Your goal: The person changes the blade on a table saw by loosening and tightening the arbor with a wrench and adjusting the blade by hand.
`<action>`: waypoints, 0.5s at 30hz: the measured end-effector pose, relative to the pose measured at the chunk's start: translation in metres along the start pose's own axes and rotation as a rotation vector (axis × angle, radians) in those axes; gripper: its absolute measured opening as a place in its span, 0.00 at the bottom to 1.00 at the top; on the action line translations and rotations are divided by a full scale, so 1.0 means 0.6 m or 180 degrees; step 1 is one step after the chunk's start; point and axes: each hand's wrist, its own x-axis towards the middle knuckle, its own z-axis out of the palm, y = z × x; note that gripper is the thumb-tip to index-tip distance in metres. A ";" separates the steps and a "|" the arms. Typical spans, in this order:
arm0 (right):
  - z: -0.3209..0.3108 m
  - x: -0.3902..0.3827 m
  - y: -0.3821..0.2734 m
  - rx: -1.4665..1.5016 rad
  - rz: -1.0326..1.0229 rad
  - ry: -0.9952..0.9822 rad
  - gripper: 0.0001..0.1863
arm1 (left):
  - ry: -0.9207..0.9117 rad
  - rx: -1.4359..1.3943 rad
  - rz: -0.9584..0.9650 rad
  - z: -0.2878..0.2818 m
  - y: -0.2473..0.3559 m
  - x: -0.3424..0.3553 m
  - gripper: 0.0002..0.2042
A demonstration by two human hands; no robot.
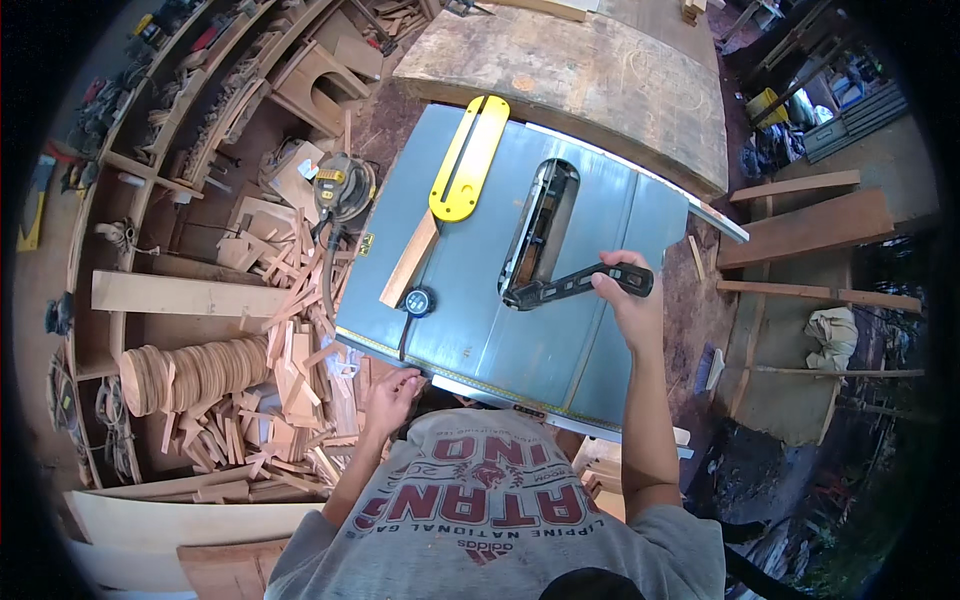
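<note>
My right hand (625,300) grips the handle of a black wrench-like tool (580,281), whose far end is at the near end of the open blade slot (548,205) in the grey table saw (610,350). My left hand (393,398) has curled fingers at the front rail (465,390); what they hold, if anything, is hidden. Left of the slot lie a yellow insert plate (464,180), a wooden stick (408,262) touching its near end, and a round black-and-blue knob (418,301) on a dark bar.
A worn wooden board (560,60) stands beyond the saw. A sander (340,185) and piled offcuts (290,390) are on the left, by shelves with tools and wood (160,100). Planks (800,230) and a white cloth (830,340) lie at the right.
</note>
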 end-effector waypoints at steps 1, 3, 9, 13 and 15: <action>0.002 0.005 0.003 -0.0008 -0.0137 0.0094 0.14 | -0.0015 0.0007 -0.0019 0.002 -0.001 0.003 0.13; -0.005 0.015 0.010 -0.0023 -0.0236 0.0212 0.15 | -0.0049 0.0096 0.0010 0.005 0.003 0.010 0.13; -0.019 0.048 0.007 0.0219 0.0268 0.0582 0.15 | -0.0274 0.0091 -0.0213 0.010 0.021 0.019 0.12; -0.016 0.043 0.022 0.0166 0.0315 0.0818 0.15 | -0.0338 0.0158 -0.0189 0.015 0.017 0.022 0.12; -0.011 0.036 0.036 0.0114 0.0259 0.0861 0.16 | -0.0340 0.0183 -0.0108 0.014 0.022 0.027 0.12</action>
